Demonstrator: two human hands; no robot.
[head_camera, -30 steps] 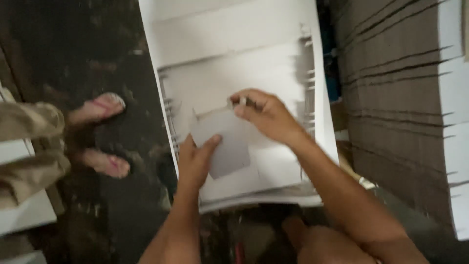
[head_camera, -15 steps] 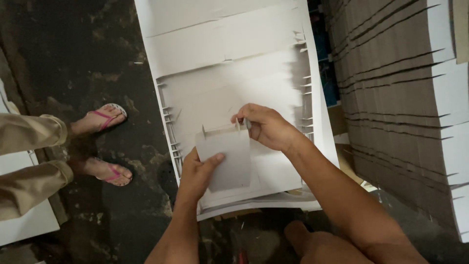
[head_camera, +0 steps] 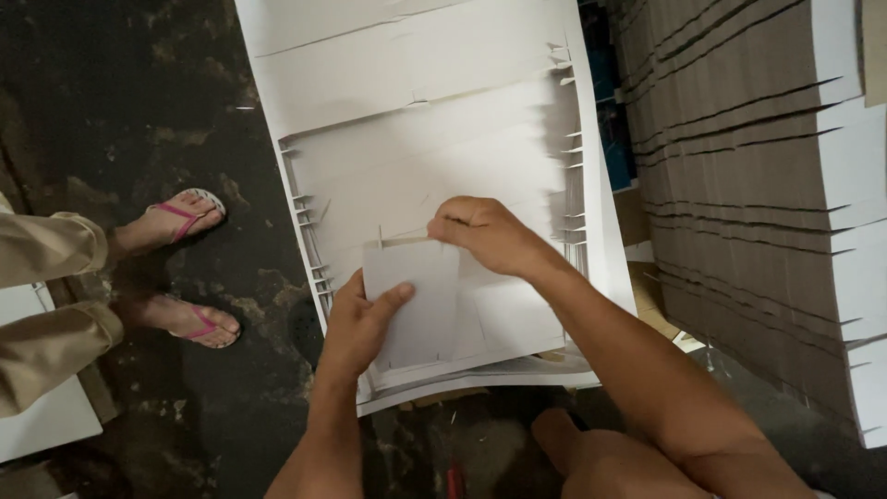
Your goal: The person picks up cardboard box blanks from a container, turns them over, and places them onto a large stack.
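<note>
Holding a small white die-cut card panel [head_camera: 413, 300], probably light, thin and easily creased, over the near part of the white cardboard sheet stack [head_camera: 425, 139], left hand [head_camera: 356, 323] gripping its left edge, right hand [head_camera: 485, 236] pinching its far corner.

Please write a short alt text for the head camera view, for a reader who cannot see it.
Two bare hands, left hand and right hand, hold a small white card piece over a stack of large white die-cut sheets on a dark floor. Another person's feet in pink sandals stand at left.
</note>
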